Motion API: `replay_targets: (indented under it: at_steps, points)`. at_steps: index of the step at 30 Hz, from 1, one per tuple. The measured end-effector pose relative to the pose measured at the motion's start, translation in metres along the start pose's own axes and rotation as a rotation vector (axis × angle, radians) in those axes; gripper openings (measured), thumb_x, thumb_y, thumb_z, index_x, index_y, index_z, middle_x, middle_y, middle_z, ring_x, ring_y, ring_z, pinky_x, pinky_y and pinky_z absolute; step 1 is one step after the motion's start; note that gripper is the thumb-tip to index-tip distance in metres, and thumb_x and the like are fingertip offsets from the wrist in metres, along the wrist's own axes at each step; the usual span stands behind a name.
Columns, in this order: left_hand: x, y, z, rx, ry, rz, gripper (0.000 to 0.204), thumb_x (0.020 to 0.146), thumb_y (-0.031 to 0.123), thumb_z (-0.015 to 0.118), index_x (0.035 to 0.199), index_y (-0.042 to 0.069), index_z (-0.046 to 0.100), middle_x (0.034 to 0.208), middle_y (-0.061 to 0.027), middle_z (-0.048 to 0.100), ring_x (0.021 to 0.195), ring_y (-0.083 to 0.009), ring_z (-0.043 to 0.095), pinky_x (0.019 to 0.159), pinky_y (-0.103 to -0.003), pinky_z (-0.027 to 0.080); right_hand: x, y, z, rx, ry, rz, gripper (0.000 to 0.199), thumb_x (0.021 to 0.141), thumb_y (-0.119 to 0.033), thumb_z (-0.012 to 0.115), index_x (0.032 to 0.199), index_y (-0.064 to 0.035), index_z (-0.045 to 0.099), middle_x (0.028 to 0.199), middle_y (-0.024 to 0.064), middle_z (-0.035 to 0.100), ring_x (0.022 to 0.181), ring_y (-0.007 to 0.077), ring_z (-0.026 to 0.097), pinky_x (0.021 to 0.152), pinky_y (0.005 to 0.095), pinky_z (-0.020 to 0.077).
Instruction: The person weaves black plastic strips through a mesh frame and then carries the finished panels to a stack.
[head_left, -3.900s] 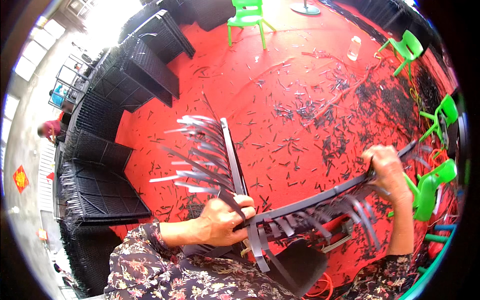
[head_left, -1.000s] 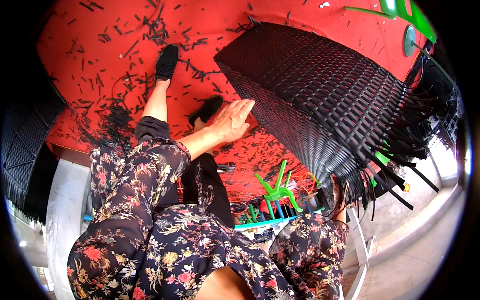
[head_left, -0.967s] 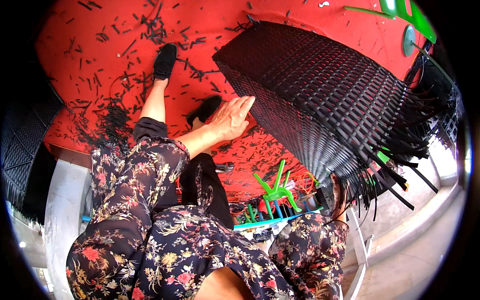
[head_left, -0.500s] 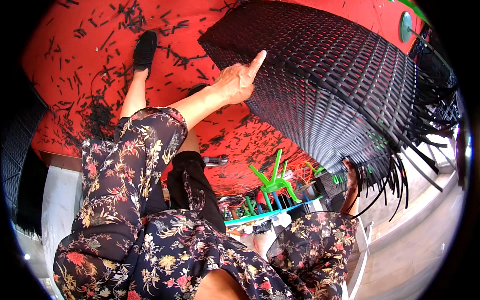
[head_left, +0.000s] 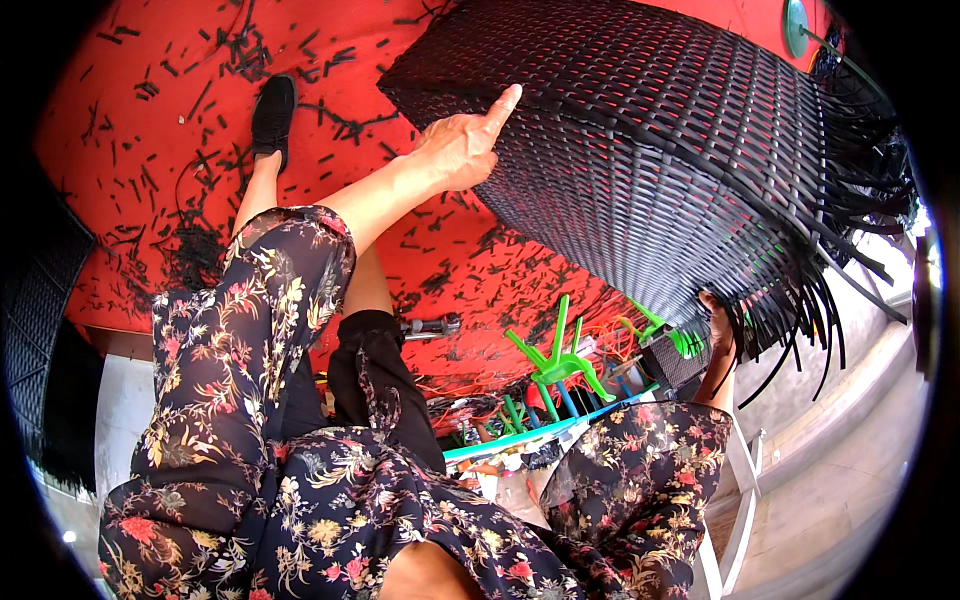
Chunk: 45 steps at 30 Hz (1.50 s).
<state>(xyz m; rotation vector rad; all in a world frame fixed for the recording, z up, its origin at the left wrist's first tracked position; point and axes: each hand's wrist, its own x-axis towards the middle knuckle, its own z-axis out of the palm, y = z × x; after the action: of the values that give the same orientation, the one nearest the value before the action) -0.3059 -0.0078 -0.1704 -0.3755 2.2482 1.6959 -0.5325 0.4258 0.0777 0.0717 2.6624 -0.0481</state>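
Person in floral clothing handling a large black woven wicker panel (head_left: 650, 170), which fills the view from 12 to 3 o'clock and stands tilted above the red floor (head_left: 130, 120). The left hand (head_left: 462, 150), near centre toward 12 o'clock, has its forefinger stretched out and laid along the panel's near edge, the other fingers curled in, gripping nothing. The right hand (head_left: 718, 318), at about 4 o'clock, reaches up under the panel's lower edge among the loose black strand ends (head_left: 810, 300); whether it is closed on them cannot be told. Short black offcuts (head_left: 200, 250) litter the floor from 9 to 12 o'clock. A black shoe (head_left: 272, 112) rests on the floor at 11 o'clock. Green plastic chair (head_left: 555, 365) just below centre, beneath the panel
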Motion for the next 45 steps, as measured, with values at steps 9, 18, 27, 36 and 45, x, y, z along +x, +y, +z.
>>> replay_targets:
  at_steps: [9, 18, 27, 36, 45]
  points:
    - [-0.003, -0.006, -0.001, 0.027, -0.004, -0.013, 0.087, 0.076, 0.008, 0.054, 0.146, 0.016, 0.003, 0.082, -0.0238, 0.059, 0.081, -0.0411, 0.059, 0.076, -0.048, 0.046, -0.009, -0.010, 0.006, 0.064, -0.162, 0.165, 0.036, 0.084, -0.025, 0.058, 0.112, -0.0033, 0.062, 0.111, 0.0055, 0.062, 0.104, 0.0154, 0.056, 0.097, 0.0310, 0.0372]
    - [-0.102, -0.151, 0.006, 0.303, -0.058, -0.184, 0.057, 0.074, 0.016, 0.056, 0.127, 0.002, 0.039, 0.098, -0.0233, 0.060, 0.096, -0.0410, 0.056, 0.081, -0.049, 0.045, 0.017, 0.022, 0.100, -0.150, 0.063, -0.194, 0.019, 0.085, -0.013, 0.050, 0.097, -0.0022, 0.060, 0.089, 0.0056, 0.063, 0.078, 0.0144, 0.059, 0.070, 0.0293, 0.0480]
    - [-0.264, -0.181, -0.097, 0.313, 0.158, -0.607, 0.035, 0.070, 0.017, 0.061, 0.099, -0.001, 0.058, 0.093, -0.0253, 0.062, 0.092, -0.0405, 0.059, 0.080, -0.046, 0.048, -0.097, -0.046, 0.233, 0.139, -0.058, -0.374, 0.007, 0.072, -0.009, 0.063, 0.073, -0.0117, 0.057, 0.068, 0.0114, 0.056, 0.061, 0.0298, 0.057, 0.054, 0.0400, 0.0456]
    - [-0.308, -0.173, -0.205, 0.318, 0.286, -0.762, 0.045, 0.069, 0.020, 0.070, 0.107, -0.002, 0.060, 0.100, -0.0222, 0.063, 0.099, -0.0334, 0.061, 0.084, -0.039, 0.047, -0.111, -0.218, 0.129, -0.038, 0.113, -0.521, 0.011, 0.074, -0.016, 0.063, 0.082, -0.0101, 0.064, 0.077, 0.0154, 0.064, 0.075, 0.0357, 0.063, 0.067, 0.0441, 0.0500]
    - [-0.182, -0.150, -0.335, 0.013, 0.330, -0.621, 0.050, 0.073, 0.017, 0.067, 0.116, -0.005, 0.054, 0.084, -0.0146, 0.066, 0.081, -0.0226, 0.064, 0.076, -0.033, 0.050, -0.096, -0.367, -0.020, -0.149, 0.058, -0.349, 0.022, 0.069, -0.019, 0.071, 0.085, -0.0070, 0.062, 0.079, 0.0170, 0.064, 0.081, 0.0362, 0.062, 0.070, 0.0421, 0.0495]
